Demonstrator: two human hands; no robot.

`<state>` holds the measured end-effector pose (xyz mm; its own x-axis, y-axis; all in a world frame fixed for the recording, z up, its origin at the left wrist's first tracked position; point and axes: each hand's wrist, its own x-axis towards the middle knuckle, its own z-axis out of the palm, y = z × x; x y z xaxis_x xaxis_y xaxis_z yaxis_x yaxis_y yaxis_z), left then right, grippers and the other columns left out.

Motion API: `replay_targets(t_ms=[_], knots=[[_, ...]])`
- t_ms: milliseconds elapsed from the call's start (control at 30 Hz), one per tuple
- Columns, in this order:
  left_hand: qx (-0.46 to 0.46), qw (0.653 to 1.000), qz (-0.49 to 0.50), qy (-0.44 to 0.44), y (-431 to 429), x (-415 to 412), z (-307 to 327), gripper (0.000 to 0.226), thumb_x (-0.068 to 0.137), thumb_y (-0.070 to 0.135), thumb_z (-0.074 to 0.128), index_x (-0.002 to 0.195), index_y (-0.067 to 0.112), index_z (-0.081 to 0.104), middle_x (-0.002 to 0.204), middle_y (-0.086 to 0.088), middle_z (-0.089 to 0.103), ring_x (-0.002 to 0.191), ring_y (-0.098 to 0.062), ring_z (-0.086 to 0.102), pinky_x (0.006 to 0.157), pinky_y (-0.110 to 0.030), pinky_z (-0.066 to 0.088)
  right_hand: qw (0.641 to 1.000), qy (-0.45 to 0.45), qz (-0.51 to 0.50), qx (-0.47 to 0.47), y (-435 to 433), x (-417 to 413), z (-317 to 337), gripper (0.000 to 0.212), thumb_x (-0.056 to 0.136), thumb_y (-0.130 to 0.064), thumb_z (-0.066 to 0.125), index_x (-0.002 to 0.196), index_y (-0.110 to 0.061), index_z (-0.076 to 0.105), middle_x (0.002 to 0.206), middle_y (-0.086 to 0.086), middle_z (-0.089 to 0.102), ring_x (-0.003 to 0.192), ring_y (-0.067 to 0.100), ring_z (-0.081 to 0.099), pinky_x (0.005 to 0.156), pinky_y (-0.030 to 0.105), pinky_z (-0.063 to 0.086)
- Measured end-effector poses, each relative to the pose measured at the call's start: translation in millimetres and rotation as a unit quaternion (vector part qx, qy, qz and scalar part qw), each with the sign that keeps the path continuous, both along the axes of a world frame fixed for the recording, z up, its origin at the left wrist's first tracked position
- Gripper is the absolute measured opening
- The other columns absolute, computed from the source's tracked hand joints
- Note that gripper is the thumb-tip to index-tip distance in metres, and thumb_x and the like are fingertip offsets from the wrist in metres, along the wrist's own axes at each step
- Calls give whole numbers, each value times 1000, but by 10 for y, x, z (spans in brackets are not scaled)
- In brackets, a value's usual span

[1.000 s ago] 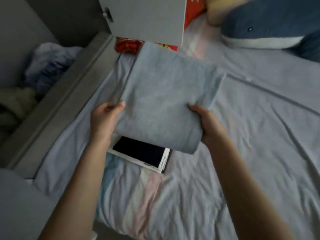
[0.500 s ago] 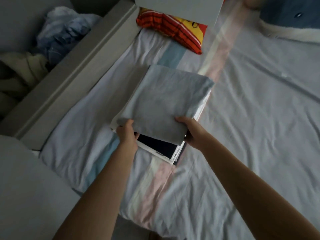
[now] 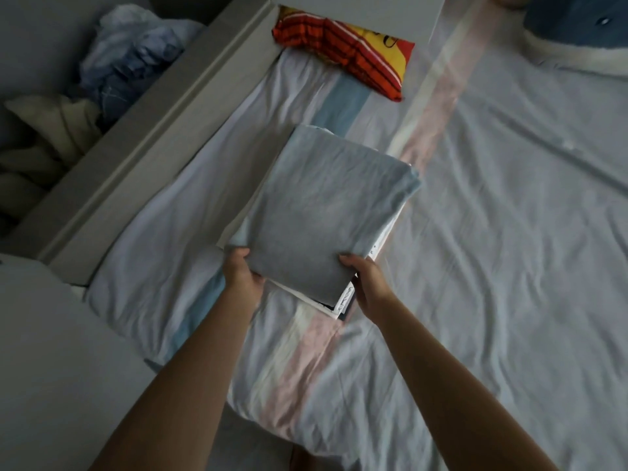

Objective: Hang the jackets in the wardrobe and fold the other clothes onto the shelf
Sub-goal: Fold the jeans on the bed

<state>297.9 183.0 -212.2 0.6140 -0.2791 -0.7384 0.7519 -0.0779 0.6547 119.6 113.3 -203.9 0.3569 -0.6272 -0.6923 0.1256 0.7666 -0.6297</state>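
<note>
A folded pale blue-grey garment [image 3: 326,212] lies over a white and dark folded garment [image 3: 343,302] on the bed. My left hand [image 3: 243,271] grips its near left corner, fingers tucked under the edge. My right hand [image 3: 365,278] holds its near right corner, thumb on top. Only a strip of the lower garment shows at the near right edge.
A striped bedsheet [image 3: 492,266] covers the bed. A red and yellow cushion [image 3: 353,56] lies at the head, a blue plush toy [image 3: 577,28] at the far right. Left of the grey bed frame [image 3: 153,137], crumpled blue clothes [image 3: 132,59] and cream clothes [image 3: 51,130] lie piled.
Both hands have lowered the folded blue-grey garment from the air onto the white and dark garment on the bed. It now covers nearly all of that garment.
</note>
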Motion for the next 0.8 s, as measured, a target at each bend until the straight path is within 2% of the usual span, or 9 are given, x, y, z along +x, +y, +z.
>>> replay_targets(t_ms=[133,200,267,333,400,500,600,733,800], knots=[[195,971,-52,-125,3,-17,-16,36,91,14,46,125,2,43,126,-21,51,106,-31,52,77,-37,44,998,64,-9,-13,-5,-18,-55,20,84,1,58,104,0,60,97,10,67,79,14,64,65,20,52],[350,864,-129,-339,66,-104,-23,48,87,23,44,127,-4,40,130,-27,43,119,-40,43,92,-41,35,980,177,2,-85,93,93,-69,39,83,-12,59,120,0,53,119,15,57,96,20,56,85,29,47],[327,763,-169,-531,106,-209,-8,59,81,21,56,132,-3,40,133,-29,38,122,-43,37,100,-46,32,936,305,-49,-169,243,238,37,56,88,-17,57,139,-5,37,138,14,38,119,25,44,102,32,33],[277,676,-237,-640,101,-304,-85,63,82,29,54,138,3,39,140,-27,34,128,-39,31,106,-48,24,854,375,-32,-360,366,304,126,61,92,-23,50,147,-10,28,149,14,28,137,29,29,112,37,23],[253,551,-371,-703,87,-442,-197,63,86,37,43,143,12,35,149,-21,30,137,-37,26,109,-55,19,706,393,122,-576,404,261,37,55,96,-31,38,149,-17,30,154,12,27,143,27,20,117,40,13],[263,385,-495,-733,150,-533,-436,69,86,44,36,148,19,22,154,-10,27,141,-35,26,105,-67,19,545,381,307,-681,279,13,-286,53,97,-43,34,145,-21,39,152,6,34,141,27,29,113,49,23],[285,380,-530,-702,191,-458,-495,74,85,62,33,149,26,21,154,-9,28,140,-34,25,104,-72,13,475,421,405,-658,69,-336,-462,58,93,-57,33,146,-31,37,153,0,34,138,28,38,108,53,31],[327,455,-553,-617,75,-756,-186,82,76,52,37,147,13,28,148,-24,34,135,-45,32,97,-76,21,648,458,371,-482,-22,-866,-429,72,92,-60,24,152,-27,2,161,7,4,147,31,6,117,46,11],[285,492,-551,-611,52,-1103,-36,87,68,45,38,143,2,35,148,-28,31,137,-45,28,106,-68,16,698,457,315,-454,104,-1218,-387,73,91,-55,21,153,-17,12,159,10,14,146,32,11,116,45,17]])
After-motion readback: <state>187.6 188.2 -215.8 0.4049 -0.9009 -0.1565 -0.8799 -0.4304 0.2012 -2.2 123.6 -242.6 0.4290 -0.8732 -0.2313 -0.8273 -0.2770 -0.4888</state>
